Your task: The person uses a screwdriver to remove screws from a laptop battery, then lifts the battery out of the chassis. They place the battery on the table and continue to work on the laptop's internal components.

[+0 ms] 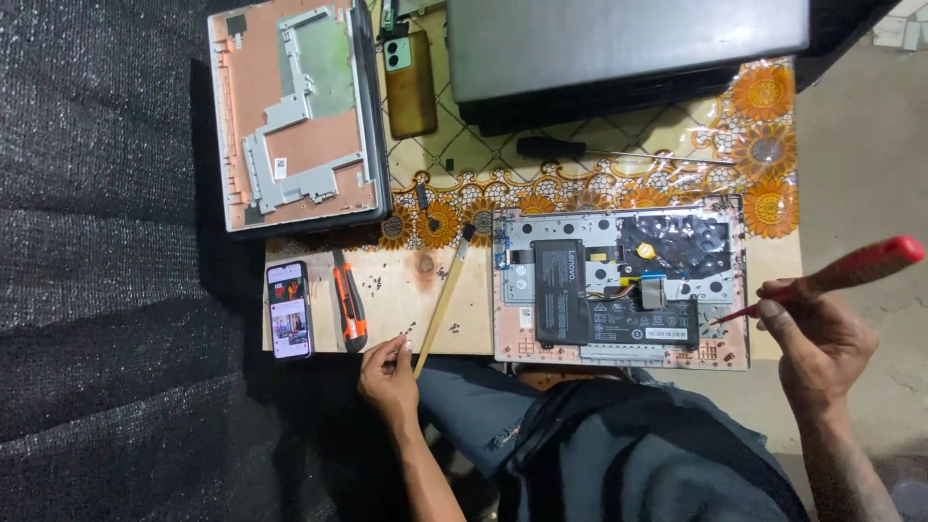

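An opened laptop base lies in front of me with its black battery and metal shielding exposed. My right hand grips a red-handled screwdriver, whose tip points at the base's right edge. My left hand rests at the near edge of the wooden board, fingers pinched on the lower end of a thin wooden-handled brush that slants up toward the base's top left corner.
On the board lie a lit phone, an orange utility knife and several small screws. Behind are a laptop bottom cover, a gold phone, a grey laptop lid and a black screwdriver.
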